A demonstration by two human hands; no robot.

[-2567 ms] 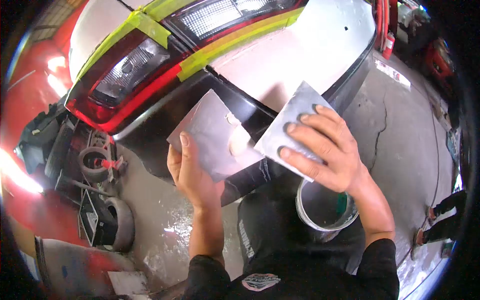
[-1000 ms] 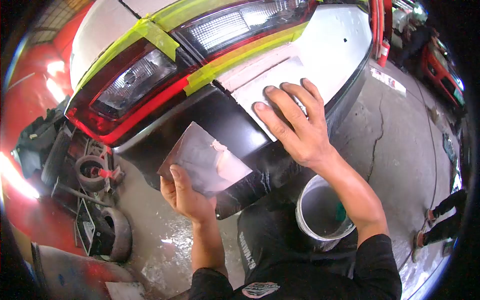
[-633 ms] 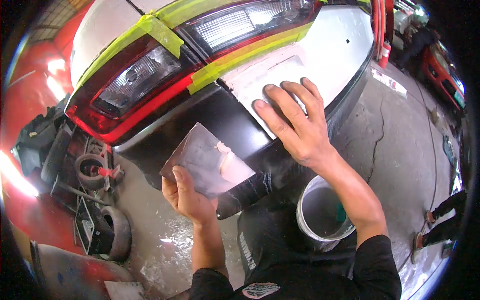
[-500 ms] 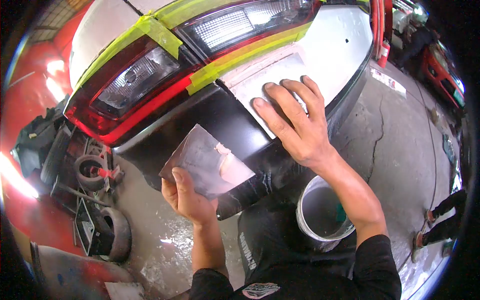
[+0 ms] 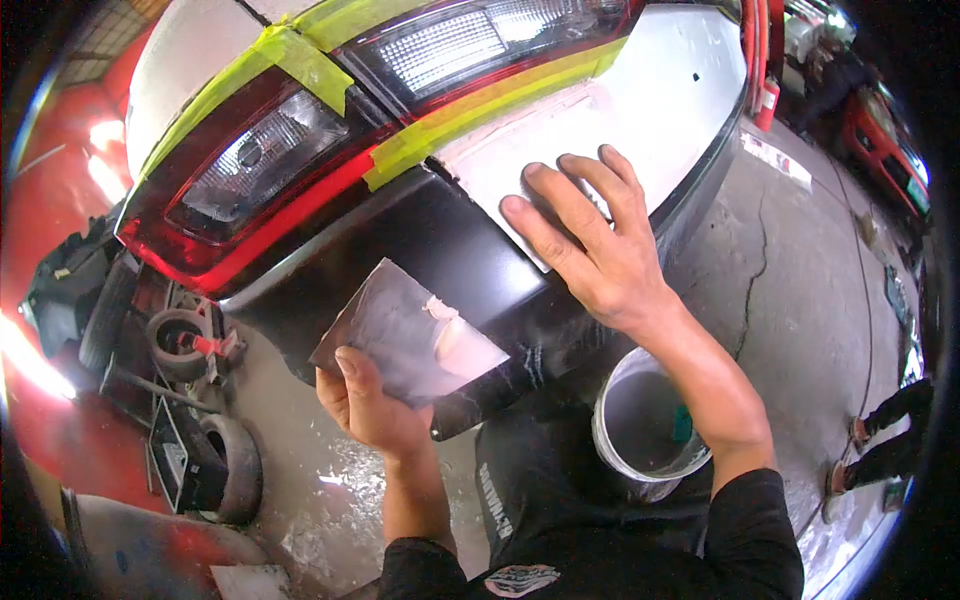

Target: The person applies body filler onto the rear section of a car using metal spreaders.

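Note:
My left hand holds a flat square board from below, thumb on its top face. A lump of pinkish body filler lies on the board near its right edge. My right hand is bent over a thin, pale putty spreader, its fingers pressing it toward the car's white panel; most of the spreader is hidden or blends with the panel. Pinkish filler streaks the panel just below the yellow masking tape along the tail light.
Below my right forearm stands a white bucket with grey contents. The black bumper lies between my hands. Old tyres and a black crate are on the left floor. Another person's legs show at right.
A grey patch seen ahead of my right fingers on the panel no longer shows. My left hand and the board have shifted slightly left and down. The car appears slightly further left.

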